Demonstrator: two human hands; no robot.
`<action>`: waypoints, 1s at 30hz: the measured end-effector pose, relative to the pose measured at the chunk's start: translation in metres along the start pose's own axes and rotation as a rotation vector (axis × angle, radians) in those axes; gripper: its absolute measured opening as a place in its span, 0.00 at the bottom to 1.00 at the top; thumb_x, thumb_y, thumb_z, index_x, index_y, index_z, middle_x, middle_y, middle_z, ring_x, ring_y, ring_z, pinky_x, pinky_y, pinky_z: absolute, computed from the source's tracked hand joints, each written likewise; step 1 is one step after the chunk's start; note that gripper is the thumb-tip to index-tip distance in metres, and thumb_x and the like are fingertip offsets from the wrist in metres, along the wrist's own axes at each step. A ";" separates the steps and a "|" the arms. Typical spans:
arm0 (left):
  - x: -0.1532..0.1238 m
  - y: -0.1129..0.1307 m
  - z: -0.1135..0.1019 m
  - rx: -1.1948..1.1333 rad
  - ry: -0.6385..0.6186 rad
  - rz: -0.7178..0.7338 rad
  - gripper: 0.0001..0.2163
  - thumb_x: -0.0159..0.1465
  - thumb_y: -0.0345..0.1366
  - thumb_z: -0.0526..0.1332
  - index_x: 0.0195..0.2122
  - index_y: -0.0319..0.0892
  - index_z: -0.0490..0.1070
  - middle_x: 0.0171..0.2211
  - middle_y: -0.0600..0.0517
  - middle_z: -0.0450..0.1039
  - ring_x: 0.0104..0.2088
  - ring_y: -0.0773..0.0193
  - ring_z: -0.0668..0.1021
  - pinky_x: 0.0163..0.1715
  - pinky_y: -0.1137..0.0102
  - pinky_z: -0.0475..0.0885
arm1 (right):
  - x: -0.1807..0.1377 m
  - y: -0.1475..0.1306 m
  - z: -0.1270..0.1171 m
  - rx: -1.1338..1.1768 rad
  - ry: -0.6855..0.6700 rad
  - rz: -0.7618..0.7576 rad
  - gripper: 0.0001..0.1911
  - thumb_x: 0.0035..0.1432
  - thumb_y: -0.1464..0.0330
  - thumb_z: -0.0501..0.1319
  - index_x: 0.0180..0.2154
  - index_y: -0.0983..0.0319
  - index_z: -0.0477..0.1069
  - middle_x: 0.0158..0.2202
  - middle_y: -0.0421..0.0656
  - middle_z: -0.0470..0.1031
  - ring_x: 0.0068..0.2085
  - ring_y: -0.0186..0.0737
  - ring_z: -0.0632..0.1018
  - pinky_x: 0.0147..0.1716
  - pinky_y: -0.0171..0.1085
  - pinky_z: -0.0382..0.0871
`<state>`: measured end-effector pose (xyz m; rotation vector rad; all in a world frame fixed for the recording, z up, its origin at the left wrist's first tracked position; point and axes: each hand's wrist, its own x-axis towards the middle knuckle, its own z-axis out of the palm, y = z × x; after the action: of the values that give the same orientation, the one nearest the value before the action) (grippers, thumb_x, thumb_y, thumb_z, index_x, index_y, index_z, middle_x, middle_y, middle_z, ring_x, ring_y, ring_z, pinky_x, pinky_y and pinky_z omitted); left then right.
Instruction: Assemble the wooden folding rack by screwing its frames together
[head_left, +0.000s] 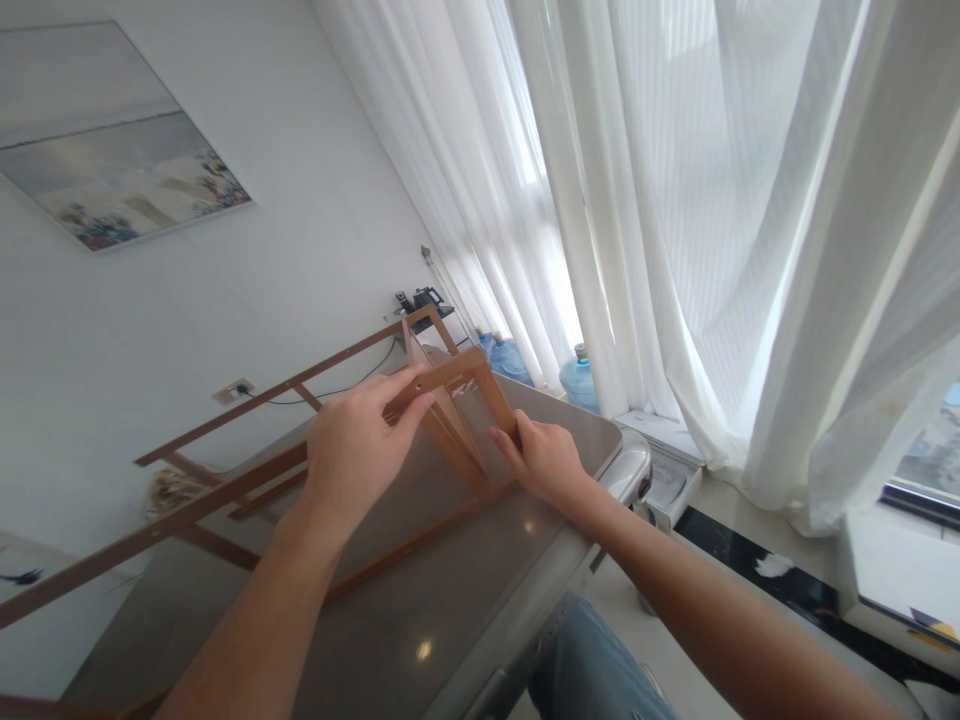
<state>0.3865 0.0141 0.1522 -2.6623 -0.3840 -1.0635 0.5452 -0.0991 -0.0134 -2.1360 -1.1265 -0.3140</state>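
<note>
A brown wooden frame (450, 440) of slim rails, short crosspieces and a pale panel lies across the glossy grey tabletop (420, 620). My left hand (364, 435) is closed on its near long rail, with thumb and fingers pinching the wood close to a small round hole. To the right, my right hand (546, 452) wraps round the short end bar (496, 402), just below the corner where bar and rail meet. The far rail (262, 395) runs behind, along the wall side. My left hand and forearm hide part of the near rail.
Behind the frame are a black kettle (427, 297) and blue water jugs (579, 380). A cable runs to a wall socket (234, 390). White curtains (637, 200) hang at the right, above flat boxes (667, 480). The table's rounded metal edge (630, 465) is near my right forearm.
</note>
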 end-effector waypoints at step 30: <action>-0.324 -0.089 -0.087 0.187 -0.199 -0.796 0.09 0.70 0.35 0.58 0.41 0.43 0.78 0.41 0.48 0.81 0.41 0.57 0.82 0.46 0.64 0.77 | 0.005 0.008 0.008 -0.054 0.032 0.020 0.33 0.67 0.38 0.36 0.35 0.53 0.65 0.20 0.38 0.46 0.22 0.53 0.64 0.30 0.45 0.50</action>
<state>0.0758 0.0206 -0.0016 -2.4673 -1.5854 -0.8589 0.5536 -0.0937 -0.0209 -2.1807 -1.0894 -0.3717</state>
